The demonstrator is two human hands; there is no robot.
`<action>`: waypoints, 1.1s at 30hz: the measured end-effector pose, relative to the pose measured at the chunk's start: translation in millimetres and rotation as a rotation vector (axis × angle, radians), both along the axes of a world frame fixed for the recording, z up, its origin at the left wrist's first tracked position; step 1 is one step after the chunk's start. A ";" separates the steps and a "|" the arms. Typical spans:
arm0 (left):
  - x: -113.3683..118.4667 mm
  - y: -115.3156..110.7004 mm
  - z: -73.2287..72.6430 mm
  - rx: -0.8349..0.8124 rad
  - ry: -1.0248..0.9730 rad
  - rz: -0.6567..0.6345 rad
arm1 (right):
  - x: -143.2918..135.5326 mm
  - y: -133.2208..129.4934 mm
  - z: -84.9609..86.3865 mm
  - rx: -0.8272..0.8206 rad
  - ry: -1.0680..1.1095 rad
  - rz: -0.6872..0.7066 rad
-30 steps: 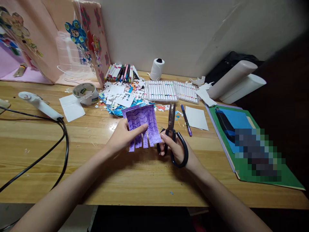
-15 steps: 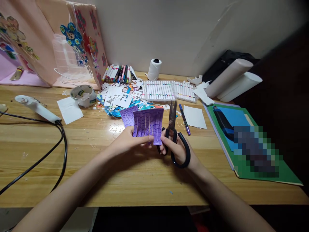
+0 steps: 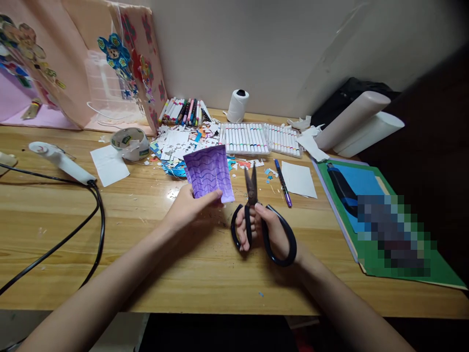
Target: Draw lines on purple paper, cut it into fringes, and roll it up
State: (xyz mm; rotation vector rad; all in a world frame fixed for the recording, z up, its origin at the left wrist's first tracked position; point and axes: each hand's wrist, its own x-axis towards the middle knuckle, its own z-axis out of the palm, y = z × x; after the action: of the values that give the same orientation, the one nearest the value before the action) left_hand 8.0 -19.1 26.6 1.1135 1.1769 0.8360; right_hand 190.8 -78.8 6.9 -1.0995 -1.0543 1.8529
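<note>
Purple paper (image 3: pixel 209 171) with dark wavy lines is pinched in my left hand (image 3: pixel 194 205), its thumb on the lower edge. My right hand (image 3: pixel 269 227) holds black-handled scissors (image 3: pixel 251 188) by the loops, blades pointing away from me and slightly parted. A gap separates the scissors from the purple paper. Behind the paper lies a heap of cut scraps (image 3: pixel 176 144). A purple pen (image 3: pixel 283 183) and a white paper square (image 3: pixel 299 179) lie to the right of the blades.
Marker sets (image 3: pixel 245 138), a thread spool (image 3: pixel 238 106) and loose markers (image 3: pixel 186 112) line the back. At left are a tape roll (image 3: pixel 130 144), a white corded tool (image 3: pixel 62 162) and a decorated pink box (image 3: pixel 124 63). A green board (image 3: pixel 388 264) and paper rolls (image 3: pixel 351 120) are at right.
My right hand has let go of the purple paper and moved slightly down with the scissors, whose blades have opened. The paper has turned and its slits no longer show.
</note>
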 end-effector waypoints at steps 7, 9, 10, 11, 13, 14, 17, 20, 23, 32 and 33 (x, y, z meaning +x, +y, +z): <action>-2.6 3.2 9.0 0.193 0.105 0.143 | -14.5 -16.2 6.2 -0.060 -0.050 0.216; -1.0 1.5 8.9 0.214 0.127 0.116 | -16.7 -17.1 7.6 -0.055 -0.100 0.201; -0.2 0.6 8.5 0.224 0.136 0.102 | -17.2 -16.9 7.9 -0.053 -0.121 0.190; 0.4 -0.2 7.9 0.231 0.143 0.090 | -17.5 -16.5 8.0 -0.052 -0.138 0.180; 1.2 -1.3 6.5 0.232 0.154 0.075 | -17.8 -15.7 7.7 -0.060 -0.155 0.175; 1.3 -1.5 5.9 0.227 0.157 0.072 | -18.0 -15.5 7.4 -0.065 -0.157 0.174; 1.4 -1.1 4.5 0.202 0.172 0.068 | -18.9 -16.0 7.0 -0.074 -0.164 0.163; 1.9 -1.0 3.6 0.182 0.171 0.074 | -19.7 -17.2 6.0 -0.076 -0.166 0.146; 3.0 -1.8 2.7 0.164 0.152 0.088 | -19.7 -18.4 1.7 -0.059 -0.159 0.148; 2.0 0.5 -1.7 0.132 0.138 0.084 | -24.0 -22.0 -7.7 -0.036 -0.124 0.118; 1.6 0.8 -1.8 0.132 0.128 0.079 | -24.2 -22.1 -6.2 -0.039 -0.131 0.121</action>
State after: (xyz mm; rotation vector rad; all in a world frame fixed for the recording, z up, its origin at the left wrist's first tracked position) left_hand 9.6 -18.3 24.7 1.2505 1.2935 0.9245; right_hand 166.6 -100.9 0.7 -1.2173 -1.1880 1.9243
